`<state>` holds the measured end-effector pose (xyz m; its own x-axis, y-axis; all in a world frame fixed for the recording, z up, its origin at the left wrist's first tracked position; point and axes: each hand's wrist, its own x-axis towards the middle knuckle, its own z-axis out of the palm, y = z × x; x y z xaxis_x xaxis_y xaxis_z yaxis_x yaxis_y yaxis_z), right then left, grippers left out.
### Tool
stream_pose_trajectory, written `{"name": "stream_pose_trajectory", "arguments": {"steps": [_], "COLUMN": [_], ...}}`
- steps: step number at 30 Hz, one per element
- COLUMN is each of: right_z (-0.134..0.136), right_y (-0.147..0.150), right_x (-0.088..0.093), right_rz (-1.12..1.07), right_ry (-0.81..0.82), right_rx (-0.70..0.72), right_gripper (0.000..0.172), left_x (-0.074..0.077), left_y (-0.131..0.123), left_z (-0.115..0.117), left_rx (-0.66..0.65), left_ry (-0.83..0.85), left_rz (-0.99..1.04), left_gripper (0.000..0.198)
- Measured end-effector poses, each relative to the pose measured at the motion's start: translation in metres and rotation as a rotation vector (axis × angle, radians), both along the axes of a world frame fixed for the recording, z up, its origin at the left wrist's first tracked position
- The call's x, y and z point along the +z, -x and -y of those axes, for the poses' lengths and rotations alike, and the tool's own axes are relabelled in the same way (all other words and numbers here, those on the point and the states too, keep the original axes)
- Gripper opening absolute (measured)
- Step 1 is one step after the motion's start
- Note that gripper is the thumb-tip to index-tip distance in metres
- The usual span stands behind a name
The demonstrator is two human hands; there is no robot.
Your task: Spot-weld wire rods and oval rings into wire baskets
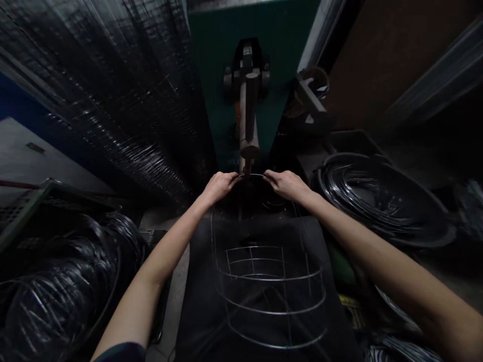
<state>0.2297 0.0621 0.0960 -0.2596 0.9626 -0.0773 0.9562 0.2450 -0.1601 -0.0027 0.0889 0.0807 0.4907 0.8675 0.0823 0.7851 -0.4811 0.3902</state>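
Observation:
My left hand (221, 185) and my right hand (286, 184) are both closed on a thin, curved metal wire that spans the gap between them. They grip it at either side, right by the lower tip of the welding machine's electrodes (249, 146). Below the hands, a wire basket frame (285, 312) of curved rings and upright wires extends toward me over a dark apron or cloth (204, 301). Thin side wires run from the basket up toward my hands. How they join the held wire is hard to see in the dark.
The green machine body (211, 60) stands straight ahead. Stacked wire mesh (124, 100) rises at left, above a green crate (22, 216) and bundled wire rings (64, 286). On the right, a round black tub (433, 216) holds wire rings (354, 191).

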Motion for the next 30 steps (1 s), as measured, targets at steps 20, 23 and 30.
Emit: {"name": "stream_pose_trajectory", "arguments": {"steps": [20,23,30], "right_z": [0.07,0.073,0.093], "right_y": [-0.043,-0.052,-0.062], "right_x": [0.034,0.051,0.021], "right_rz": [-0.235,-0.288,-0.756], "right_ry": [-0.221,-0.271,-0.29], "right_rx": [0.043,0.013,0.056], "right_gripper": [0.038,0.036,0.026], "left_x": [-0.073,-0.106,-0.107], "left_y": [0.065,0.043,0.024], "left_z": [0.124,0.151,0.125], "left_rx": [0.538,0.505,0.703], "left_ry": [0.694,1.066,1.173], "left_rz": [1.105,1.139,1.3], "left_gripper": [0.055,0.065,0.049]}}
